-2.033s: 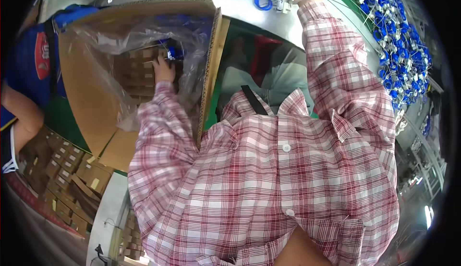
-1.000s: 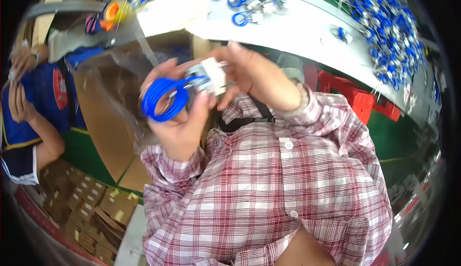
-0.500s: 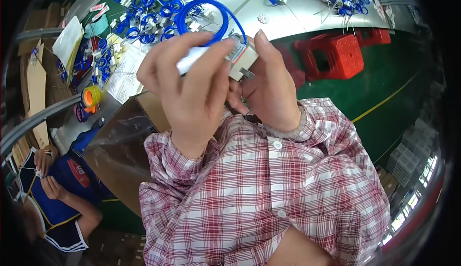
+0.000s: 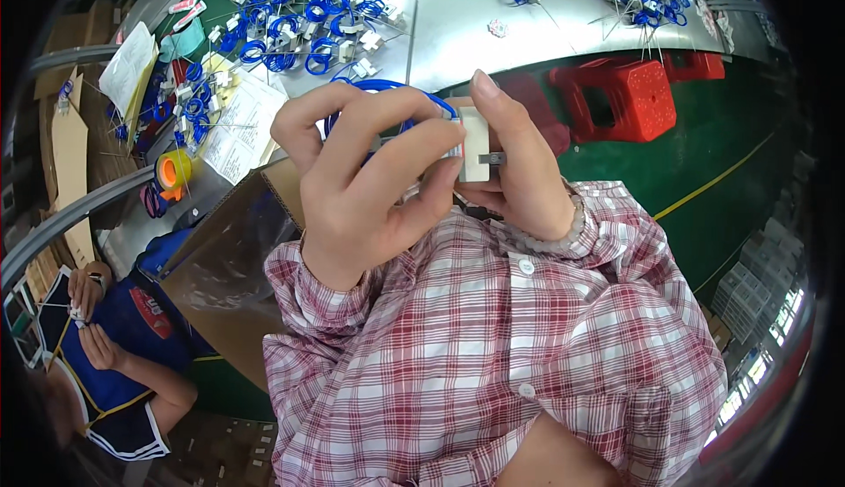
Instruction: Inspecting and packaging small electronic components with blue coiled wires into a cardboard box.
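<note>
Both hands are raised close in front of the camera. My left hand (image 4: 370, 179) and my right hand (image 4: 515, 166) together grip a small white plug-like block (image 4: 475, 144) with a coil of blue cable (image 4: 387, 91) looped behind the fingers. The left thumb and fingers press the block's left side; the right fingers wrap its right side and back. My red-and-white plaid sleeves fill the lower middle of the view.
A grey worktable (image 4: 458, 25) carries several more blue cable coils (image 4: 290, 29) and papers (image 4: 238, 126). A cardboard box with a plastic liner (image 4: 229, 258) stands at left, red plastic stools (image 4: 629, 100) at right. Another person in blue (image 4: 114, 346) sits at lower left, near an orange tape roll (image 4: 173, 170).
I lifted a blue cable coil with its white block out of the box and brought both hands together on it. The view has swung from the box toward the worktable and stools.
</note>
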Available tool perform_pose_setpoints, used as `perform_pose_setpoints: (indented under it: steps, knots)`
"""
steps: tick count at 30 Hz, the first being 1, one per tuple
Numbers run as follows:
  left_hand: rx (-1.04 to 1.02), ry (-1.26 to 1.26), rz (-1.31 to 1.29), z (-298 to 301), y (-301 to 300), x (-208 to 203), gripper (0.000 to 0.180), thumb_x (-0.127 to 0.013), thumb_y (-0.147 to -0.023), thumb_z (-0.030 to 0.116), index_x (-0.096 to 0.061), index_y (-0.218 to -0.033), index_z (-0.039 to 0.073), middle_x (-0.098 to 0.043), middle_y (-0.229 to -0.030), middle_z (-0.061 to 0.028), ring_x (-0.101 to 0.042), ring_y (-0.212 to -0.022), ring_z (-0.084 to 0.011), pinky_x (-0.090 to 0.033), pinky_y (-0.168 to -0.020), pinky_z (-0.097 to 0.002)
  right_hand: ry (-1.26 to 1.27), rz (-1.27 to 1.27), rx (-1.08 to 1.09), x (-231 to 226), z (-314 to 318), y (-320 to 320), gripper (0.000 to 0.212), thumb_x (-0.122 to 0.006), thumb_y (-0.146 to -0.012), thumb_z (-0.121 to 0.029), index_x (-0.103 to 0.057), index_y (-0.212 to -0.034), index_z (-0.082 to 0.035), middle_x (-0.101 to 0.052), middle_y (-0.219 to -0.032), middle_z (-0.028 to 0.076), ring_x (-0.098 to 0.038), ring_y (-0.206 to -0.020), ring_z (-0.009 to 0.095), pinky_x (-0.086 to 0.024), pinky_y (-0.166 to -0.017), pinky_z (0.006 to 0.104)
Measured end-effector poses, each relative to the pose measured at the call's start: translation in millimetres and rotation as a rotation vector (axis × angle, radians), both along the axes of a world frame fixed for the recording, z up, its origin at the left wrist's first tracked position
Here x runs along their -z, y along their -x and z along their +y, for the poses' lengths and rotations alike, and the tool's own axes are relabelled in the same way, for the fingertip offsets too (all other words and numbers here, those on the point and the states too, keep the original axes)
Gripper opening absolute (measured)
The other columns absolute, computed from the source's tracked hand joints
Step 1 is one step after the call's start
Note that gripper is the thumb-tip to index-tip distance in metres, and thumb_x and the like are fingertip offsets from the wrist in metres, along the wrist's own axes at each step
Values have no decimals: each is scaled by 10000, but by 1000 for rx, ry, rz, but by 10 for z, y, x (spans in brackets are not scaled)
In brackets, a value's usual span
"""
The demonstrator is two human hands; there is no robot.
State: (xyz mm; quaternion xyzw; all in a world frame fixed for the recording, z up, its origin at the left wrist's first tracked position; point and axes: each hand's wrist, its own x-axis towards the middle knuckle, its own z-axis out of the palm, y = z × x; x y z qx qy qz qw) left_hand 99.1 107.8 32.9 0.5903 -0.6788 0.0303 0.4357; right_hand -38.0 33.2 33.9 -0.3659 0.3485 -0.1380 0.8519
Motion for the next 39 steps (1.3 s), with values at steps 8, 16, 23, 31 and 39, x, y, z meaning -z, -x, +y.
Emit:
perform_pose_setpoints:
  steps: [8,16,23,31,39]
  knots:
    - [-29,-30,6,94,-68,32,223,-678,-670,152,-636,-887,119,-617,-891,-24,-468,-861,-220,-323,-793,-326,49,47,-71,-61,-14,-71,498,-373,-932,-455,-494,-641,-69,-424,-551,-35,-333,-467,44,-230,-415,213]
    - [-32,-8,-29,129,-126,67,229,-691,-669,160,-631,-885,114,-617,-870,-26,-480,-818,-230,-352,-760,-324,77,103,-218,-93,-62,-80,470,-377,-936,-431,-510,-695,-50,-439,-561,-25,-340,-464,48,-239,-414,212]
    - [-41,17,63,144,-136,163,265,-696,-563,84,-602,-805,135,-575,-859,20,-475,-823,-216,-332,-746,-358,39,129,-215,-30,-9,-105,458,-369,-943,-415,-523,-714,-48,-410,-539,-27,-333,-449,47,-221,-400,213]
    - [-29,11,36,152,-75,172,209,-692,-592,71,-570,-759,103,-604,-917,-10,-501,-854,-239,-385,-740,-341,-9,124,-184,-31,-103,-53,488,-363,-912,-506,-550,-749,-85,-424,-526,-43,-286,-383,39,-165,-353,213]
    - [43,-100,10,176,-155,-42,260,-717,-635,81,-658,-888,91,-604,-872,0,-489,-804,-208,-372,-709,-332,204,145,-292,-82,-134,-52,498,-405,-890,-521,-549,-724,-74,-436,-536,-33,-315,-419,42,-207,-380,202]
